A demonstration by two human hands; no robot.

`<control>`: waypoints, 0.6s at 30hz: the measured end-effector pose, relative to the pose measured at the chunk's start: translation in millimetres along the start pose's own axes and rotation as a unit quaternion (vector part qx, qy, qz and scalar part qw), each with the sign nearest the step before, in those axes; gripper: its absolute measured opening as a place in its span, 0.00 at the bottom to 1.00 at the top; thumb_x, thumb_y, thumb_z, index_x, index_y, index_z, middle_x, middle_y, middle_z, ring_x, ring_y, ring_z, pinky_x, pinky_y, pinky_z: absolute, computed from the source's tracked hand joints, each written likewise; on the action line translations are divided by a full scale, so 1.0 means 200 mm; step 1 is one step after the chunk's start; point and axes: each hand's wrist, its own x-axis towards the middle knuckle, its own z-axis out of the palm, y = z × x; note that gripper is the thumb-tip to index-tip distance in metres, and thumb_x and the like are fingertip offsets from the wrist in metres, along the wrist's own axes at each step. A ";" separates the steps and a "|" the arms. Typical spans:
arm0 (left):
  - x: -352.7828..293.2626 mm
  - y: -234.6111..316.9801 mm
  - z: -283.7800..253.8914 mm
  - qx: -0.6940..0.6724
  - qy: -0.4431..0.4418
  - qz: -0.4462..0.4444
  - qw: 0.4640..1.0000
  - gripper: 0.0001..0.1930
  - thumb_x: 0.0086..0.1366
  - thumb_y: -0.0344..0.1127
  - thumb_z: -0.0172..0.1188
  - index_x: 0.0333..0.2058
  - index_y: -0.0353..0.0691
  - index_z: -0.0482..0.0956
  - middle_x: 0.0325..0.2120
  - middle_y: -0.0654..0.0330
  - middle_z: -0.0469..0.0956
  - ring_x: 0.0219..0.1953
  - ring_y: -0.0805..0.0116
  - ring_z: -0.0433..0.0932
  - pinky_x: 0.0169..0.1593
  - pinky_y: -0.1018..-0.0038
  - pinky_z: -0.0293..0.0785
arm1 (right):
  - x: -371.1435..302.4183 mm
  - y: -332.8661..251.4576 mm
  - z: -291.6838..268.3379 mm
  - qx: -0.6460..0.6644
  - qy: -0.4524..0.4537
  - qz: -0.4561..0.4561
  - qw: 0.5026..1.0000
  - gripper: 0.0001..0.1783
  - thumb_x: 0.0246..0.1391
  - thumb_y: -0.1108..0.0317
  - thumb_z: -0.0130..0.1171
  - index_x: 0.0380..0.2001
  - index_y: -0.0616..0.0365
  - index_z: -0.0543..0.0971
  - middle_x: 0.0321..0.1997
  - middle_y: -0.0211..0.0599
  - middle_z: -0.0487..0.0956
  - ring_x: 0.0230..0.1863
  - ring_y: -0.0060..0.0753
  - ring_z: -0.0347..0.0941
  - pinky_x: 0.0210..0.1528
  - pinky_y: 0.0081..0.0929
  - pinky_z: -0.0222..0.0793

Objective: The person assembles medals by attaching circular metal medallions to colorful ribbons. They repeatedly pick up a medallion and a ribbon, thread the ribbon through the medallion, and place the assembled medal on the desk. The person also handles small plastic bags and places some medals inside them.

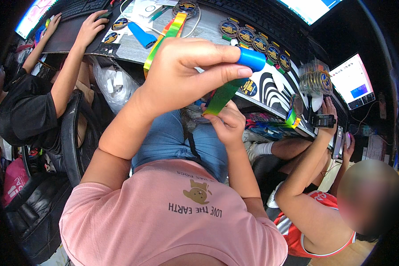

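Note:
My left hand [195, 71], raised in front of the desk, pinches a multicoloured medal ribbon [228, 94] between thumb and index finger. The ribbon's blue part wraps over the index fingertip, and its green part hangs down toward my lap. Lower down, my right hand [228, 123] has its fingers closed on the ribbon's yellow-green lower part. Behind my left hand, a rainbow ribbon [178, 25] runs from a round medal [185, 9] on the desk and drops over the front edge. Nearby lies a folded blue ribbon [142, 35].
Several round medals [260, 43] line the desk [208, 29]. A stack of wrapped medals [315, 77] stands beside a laptop [352, 82]. Co-workers sit on both sides, one with a hand [92, 27] on the left desk. A clear plastic bag [115, 86] hangs below the desk edge.

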 end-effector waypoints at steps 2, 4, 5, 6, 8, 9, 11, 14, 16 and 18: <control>0.02 -0.02 -0.04 0.064 -0.037 -0.008 0.997 0.10 0.57 0.33 0.68 0.37 0.36 0.84 0.22 0.60 0.81 0.20 0.76 0.76 0.24 0.81 0.69 | -0.05 0.01 0.03 0.075 0.060 0.102 0.990 0.09 0.41 0.74 0.70 0.29 0.62 0.82 0.32 0.38 0.82 0.35 0.37 0.76 0.39 0.30 0.71; 0.03 -0.03 -0.07 0.054 -0.069 -0.083 0.993 0.12 0.59 0.35 0.66 0.40 0.36 0.83 0.22 0.61 0.81 0.18 0.79 0.75 0.22 0.81 0.68 | -0.09 0.03 0.06 0.125 0.123 0.173 0.969 0.10 0.42 0.75 0.70 0.30 0.62 0.81 0.33 0.38 0.81 0.35 0.36 0.76 0.39 0.29 0.71; 0.03 -0.03 -0.08 0.017 -0.081 -0.155 0.984 0.13 0.61 0.36 0.65 0.42 0.37 0.83 0.22 0.62 0.81 0.18 0.80 0.74 0.21 0.81 0.67 | -0.07 0.01 0.08 0.143 0.152 0.190 0.959 0.10 0.42 0.75 0.70 0.30 0.62 0.81 0.34 0.38 0.81 0.35 0.36 0.76 0.40 0.29 0.71; 0.03 -0.04 -0.10 -0.020 -0.093 -0.226 0.970 0.14 0.62 0.37 0.64 0.44 0.37 0.82 0.22 0.63 0.81 0.17 0.81 0.73 0.20 0.81 0.66 | -0.06 -0.03 0.08 0.217 0.174 0.245 0.929 0.10 0.42 0.75 0.71 0.29 0.62 0.80 0.34 0.36 0.81 0.36 0.34 0.75 0.41 0.27 0.70; 0.03 -0.07 -0.13 -0.112 -0.153 -0.280 0.941 0.21 0.66 0.39 0.59 0.56 0.41 0.73 0.30 0.62 0.81 0.13 0.83 0.69 0.17 0.82 0.66 | -0.05 -0.05 0.08 0.191 0.178 0.231 0.937 0.10 0.42 0.75 0.71 0.28 0.63 0.80 0.34 0.34 0.81 0.36 0.29 0.74 0.41 0.23 0.69; 0.04 -0.07 -0.14 -0.134 -0.173 -0.299 0.929 0.22 0.67 0.39 0.58 0.58 0.41 0.70 0.32 0.61 0.81 0.12 0.83 0.68 0.16 0.83 0.66 | -0.08 -0.01 0.05 0.092 0.148 0.163 0.971 0.09 0.43 0.75 0.71 0.27 0.64 0.79 0.34 0.33 0.81 0.36 0.26 0.73 0.40 0.21 0.68; 0.03 -0.11 -0.17 -0.173 -0.230 -0.297 0.910 0.25 0.70 0.41 0.52 0.64 0.44 0.62 0.39 0.56 0.80 0.11 0.82 0.68 0.15 0.84 0.67 | -0.07 0.00 0.01 -0.016 0.105 0.110 0.988 0.09 0.44 0.75 0.71 0.26 0.65 0.79 0.31 0.32 0.81 0.28 0.20 0.70 0.33 0.16 0.64; 0.03 -0.13 -0.20 -0.238 -0.277 -0.335 0.869 0.25 0.72 0.41 0.49 0.65 0.45 0.59 0.41 0.54 0.80 0.11 0.82 0.69 0.15 0.84 0.67 | -0.09 -0.08 -0.01 0.160 0.089 0.369 0.911 0.08 0.44 0.75 0.71 0.24 0.63 0.79 0.26 0.35 0.81 0.16 0.18 0.63 0.21 0.12 0.57; 0.03 -0.12 -0.20 -0.271 -0.330 -0.330 0.842 0.27 0.72 0.44 0.47 0.66 0.46 0.56 0.42 0.52 0.80 0.11 0.81 0.70 0.14 0.84 0.66 | -0.10 -0.05 -0.03 0.289 0.068 0.422 0.857 0.08 0.46 0.77 0.67 0.31 0.64 0.79 0.24 0.34 0.80 0.15 0.18 0.66 0.19 0.12 0.59; 0.01 -0.11 -0.20 -0.309 -0.372 -0.329 0.811 0.28 0.73 0.45 0.46 0.67 0.46 0.54 0.42 0.51 0.80 0.11 0.80 0.71 0.14 0.85 0.66 | -0.04 -0.09 -0.07 0.371 0.032 0.496 0.784 0.08 0.49 0.78 0.64 0.34 0.65 0.78 0.26 0.33 0.80 0.18 0.17 0.70 0.20 0.12 0.63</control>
